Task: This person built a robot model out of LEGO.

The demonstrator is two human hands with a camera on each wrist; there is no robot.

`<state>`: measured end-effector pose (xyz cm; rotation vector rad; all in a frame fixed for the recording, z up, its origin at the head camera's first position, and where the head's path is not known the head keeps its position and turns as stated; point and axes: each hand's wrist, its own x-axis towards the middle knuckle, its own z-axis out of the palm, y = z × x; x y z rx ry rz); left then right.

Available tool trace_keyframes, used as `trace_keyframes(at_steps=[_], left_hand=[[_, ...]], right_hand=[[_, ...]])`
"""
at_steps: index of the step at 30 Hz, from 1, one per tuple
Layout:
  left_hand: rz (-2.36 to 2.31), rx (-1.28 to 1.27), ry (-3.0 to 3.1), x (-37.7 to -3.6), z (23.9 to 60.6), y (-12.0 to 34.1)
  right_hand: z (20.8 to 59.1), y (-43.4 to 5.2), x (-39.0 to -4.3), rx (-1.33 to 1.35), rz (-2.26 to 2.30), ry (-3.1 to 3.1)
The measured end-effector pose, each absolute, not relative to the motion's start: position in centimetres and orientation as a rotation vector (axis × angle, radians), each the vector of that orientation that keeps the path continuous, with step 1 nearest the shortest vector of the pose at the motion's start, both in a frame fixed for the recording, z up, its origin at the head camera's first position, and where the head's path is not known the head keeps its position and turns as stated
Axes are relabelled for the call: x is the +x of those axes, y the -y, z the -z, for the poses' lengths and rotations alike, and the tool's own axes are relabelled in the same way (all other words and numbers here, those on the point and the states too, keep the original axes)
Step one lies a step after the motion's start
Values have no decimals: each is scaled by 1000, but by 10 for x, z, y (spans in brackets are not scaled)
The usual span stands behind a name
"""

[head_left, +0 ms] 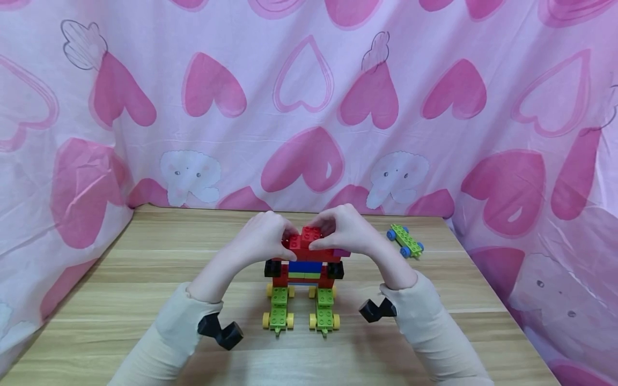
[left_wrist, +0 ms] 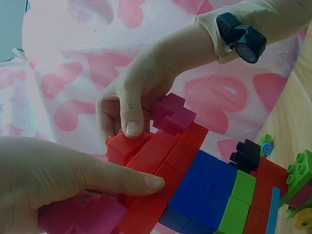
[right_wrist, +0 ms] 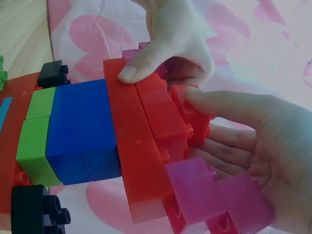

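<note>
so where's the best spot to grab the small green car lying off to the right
Pinch the green car across its long sides, between the blue wheels, coming from above. It lies flat and alone on the table, so nothing blocks the fingers; the studded top offers less grip.

The head view is bright and evenly lit, with soft, diffuse light that leaves no hard shadows; only faint, short shading sits on the wooden table under the brick model and beneath the sleeves. The pink heart-print cloth looks slightly washed out and pale, without glare spots. Focus there is sharp across the frame, with mild bowing of the table edges toward the corners. Both wrist views are dimmer and backlit by the cloth, so skin nearest the lens falls in shade, and the closest parts are soft and out of focus.
</note>
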<state>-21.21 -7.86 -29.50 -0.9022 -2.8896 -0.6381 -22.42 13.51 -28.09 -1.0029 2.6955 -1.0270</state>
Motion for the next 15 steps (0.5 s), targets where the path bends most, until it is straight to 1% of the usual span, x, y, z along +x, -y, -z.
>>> trace_keyframes(at_steps=[15], left_hand=[[594,-918,2870,-212,295,78]], right_hand=[[280,-131,-225,-1021,1004,-2724]])
